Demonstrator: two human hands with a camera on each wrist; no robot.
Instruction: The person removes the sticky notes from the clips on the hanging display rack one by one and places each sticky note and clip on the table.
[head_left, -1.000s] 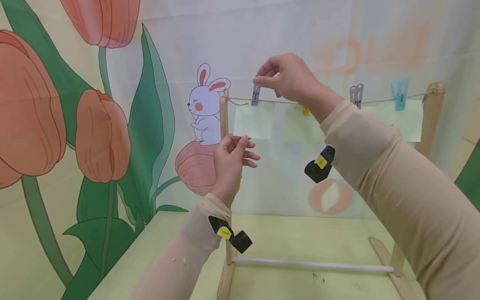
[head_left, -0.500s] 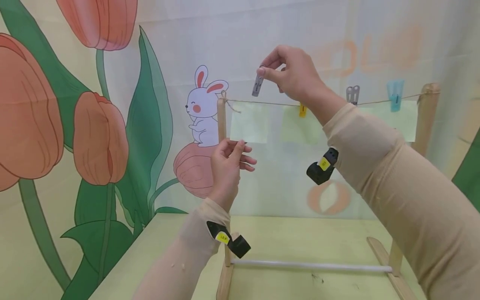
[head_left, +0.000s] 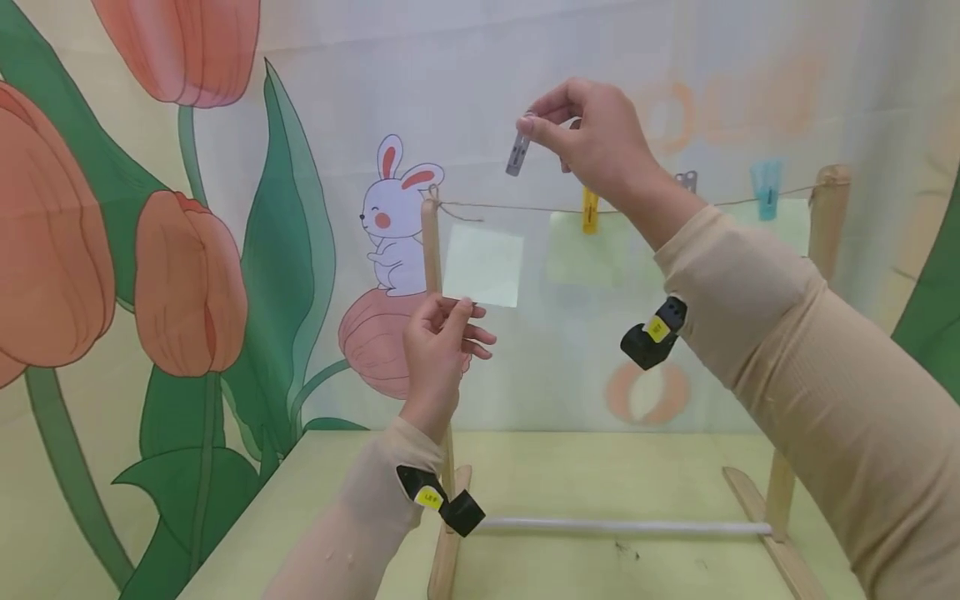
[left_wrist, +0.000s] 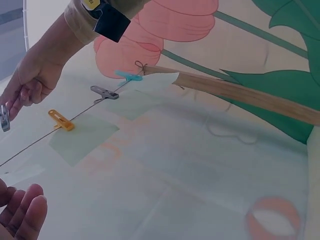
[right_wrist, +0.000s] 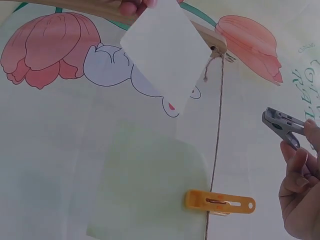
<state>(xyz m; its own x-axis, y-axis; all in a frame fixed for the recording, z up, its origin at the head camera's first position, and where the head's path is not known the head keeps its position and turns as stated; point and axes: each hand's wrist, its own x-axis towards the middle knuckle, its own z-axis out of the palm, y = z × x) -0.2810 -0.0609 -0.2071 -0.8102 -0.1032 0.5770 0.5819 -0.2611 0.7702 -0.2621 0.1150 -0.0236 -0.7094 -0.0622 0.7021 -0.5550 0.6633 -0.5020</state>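
Observation:
My left hand [head_left: 442, 346] pinches a pale green square of paper [head_left: 483, 265] by its lower left corner. The sheet stands just under the twine [right_wrist: 218, 125], apart from it. Above the line, my right hand [head_left: 600, 125] pinches a grey clothespin [head_left: 517, 156] by its handle end, nose pointing down. In the right wrist view that clothespin's tip [right_wrist: 270, 116] is away from both twine and paper. To the right, a yellow clothespin [head_left: 590, 212] fixes another green sheet [head_left: 585, 254] to the line.
A second grey clothespin [left_wrist: 104, 92] and a light blue one [head_left: 767, 190] clip further papers on the line. The twine runs between wooden posts [head_left: 828, 217], joined low down by a white rod [head_left: 622, 527]. Behind hangs a printed cloth with tulips [head_left: 187, 283] and a rabbit.
The right hand has lifted the grey clothespin up off the line and paper. The paper, held in the left hand, has come down from the twine. The view has shifted slightly.

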